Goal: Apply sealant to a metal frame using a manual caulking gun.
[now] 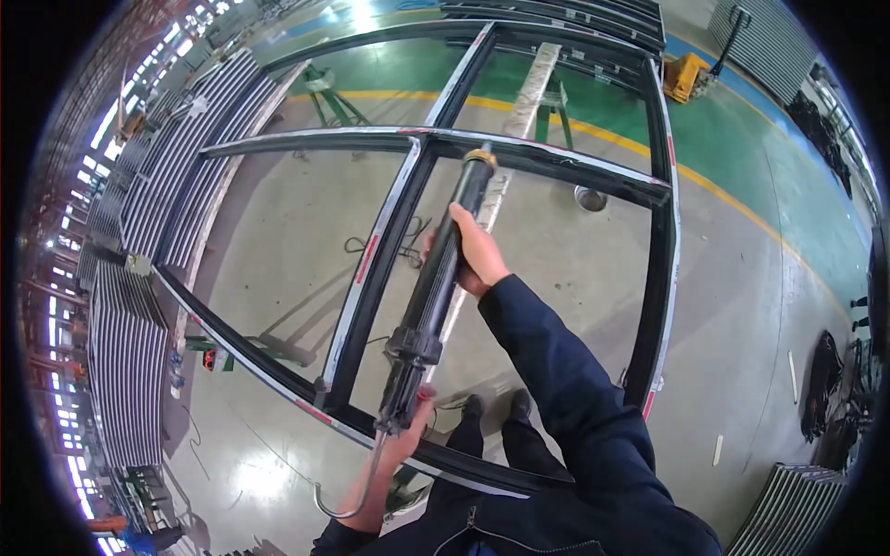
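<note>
Above a large black metal window frame (375,264) with cross bars, raised off the floor on green trestle stands (331,100), the person holds a long black caulking gun (436,278) slanting up and away from the body. The right hand (475,255) wraps around the middle of the barrel, its fingers (461,225) curled tight about the tube, and a dark blue sleeve (565,389) runs back from it to the lower edge. The left hand (403,435) closes on the grip at the gun's near end, fingers pressed around the handle and trigger, with the hooked metal push rod (357,491) curving out below it. The gun's nozzle end, ringed with a yellowish collar (480,157), lies right at the frame's horizontal cross bar, close to where that bar meets the upright centre bar; whether the tip touches cannot be told. The person's dark shoes (496,406) stand on the pale concrete floor (742,306) beneath the frame. Stacks of grey metal profiles (158,176) lie along the left, and a yellow pallet truck (691,74) stands at the far right on green-painted floor.
</note>
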Demonstrator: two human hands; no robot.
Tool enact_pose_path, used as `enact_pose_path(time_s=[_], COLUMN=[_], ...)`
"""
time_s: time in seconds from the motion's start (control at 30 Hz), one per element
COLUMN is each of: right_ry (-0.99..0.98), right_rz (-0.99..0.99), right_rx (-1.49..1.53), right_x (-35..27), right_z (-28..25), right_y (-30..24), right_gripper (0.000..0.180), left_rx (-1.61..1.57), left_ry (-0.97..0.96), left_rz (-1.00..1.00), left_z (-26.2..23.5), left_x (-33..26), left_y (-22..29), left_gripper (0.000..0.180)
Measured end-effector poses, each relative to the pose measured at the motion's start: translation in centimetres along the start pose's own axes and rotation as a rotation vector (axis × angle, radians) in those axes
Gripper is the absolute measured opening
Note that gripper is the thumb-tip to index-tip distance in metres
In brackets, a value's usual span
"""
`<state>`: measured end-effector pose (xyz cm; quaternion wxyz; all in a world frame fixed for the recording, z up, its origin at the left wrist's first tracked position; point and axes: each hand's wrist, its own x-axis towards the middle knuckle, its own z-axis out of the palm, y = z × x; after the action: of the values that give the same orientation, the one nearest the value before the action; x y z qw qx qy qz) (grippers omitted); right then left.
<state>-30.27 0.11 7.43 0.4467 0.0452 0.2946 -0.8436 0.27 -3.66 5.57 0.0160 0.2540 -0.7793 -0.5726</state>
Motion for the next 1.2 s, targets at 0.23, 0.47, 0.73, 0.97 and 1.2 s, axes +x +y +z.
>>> enact_pose_path(time_s=[0.23, 0.47, 0.73, 0.97, 1.2], right_ry=[-0.105, -0.141, -0.119, -0.109, -0.041], right_rz=[0.173, 0.148, 0.186, 0.226, 0.188], right_rx=[0.091, -0.04, -0.159, -0.143, -0.273], right_x=[6.3, 7.2, 7.8, 8.6, 9.2], right_z=[-0.3, -1.9, -2.9, -3.5, -3.6], right_y=[2.8, 1.8, 1.6, 1.0, 0.5], right_gripper=[0.046, 0.047, 0.048, 0.046, 0.045], left_rx=[0.78, 1.157, 1.181, 1.132, 1.135], left_ry=[0.163, 0.136, 0.137, 0.171, 0.165], left_rz=[0.367, 0.442, 0.439, 0.407, 0.414], left_z=[-5.2, -3.8, -1.9, -0.8, -0.4], left_x=[3.3, 4.7, 4.8, 6.2, 7.2], left_y=[2.3, 4.2, 4.4, 3.0, 1.7], left_gripper=[0.054, 0.042, 0.039, 0.034, 0.03])
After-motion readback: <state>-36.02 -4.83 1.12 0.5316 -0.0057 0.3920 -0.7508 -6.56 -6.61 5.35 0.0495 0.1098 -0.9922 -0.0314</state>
